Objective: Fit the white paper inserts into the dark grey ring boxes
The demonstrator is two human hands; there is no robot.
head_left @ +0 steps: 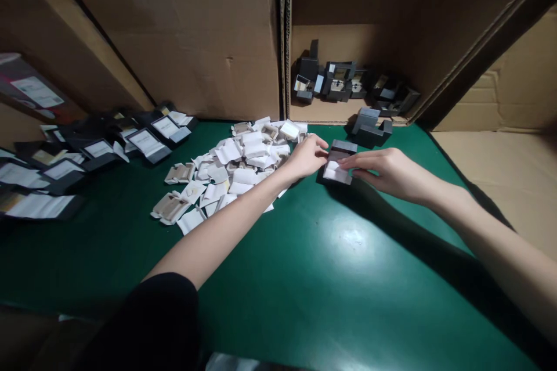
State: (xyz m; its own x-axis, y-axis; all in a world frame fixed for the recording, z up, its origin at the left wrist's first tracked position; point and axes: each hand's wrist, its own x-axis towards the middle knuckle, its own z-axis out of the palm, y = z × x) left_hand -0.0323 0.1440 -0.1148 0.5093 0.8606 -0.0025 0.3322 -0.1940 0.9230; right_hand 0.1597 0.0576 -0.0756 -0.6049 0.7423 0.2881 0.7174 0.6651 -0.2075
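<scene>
On the green desk, a small dark box is lying just right of a loose heap of white card pieces, and both hands are working at it. The left hand is reaching in from the heap's side, its fingers curling at the box's upper left edge; I cannot tell whether they are gripping it or only steadying it. The right hand is coming across from the other side, its fingers stretching together over the white insert at the near part of the box while the thumb is sitting lower, by the right edge; whether they are clamping on anything I cannot make out from here. Behind the right hand, another dark box is standing on the desk, in front of an open cardboard carton where more dark boxes are sitting in a row. Over on the left, a crowd of dark boxes with white panels is spreading along the desk, and a package with a white label is showing at the far left. A black sleeve is covering the upper left arm.
</scene>
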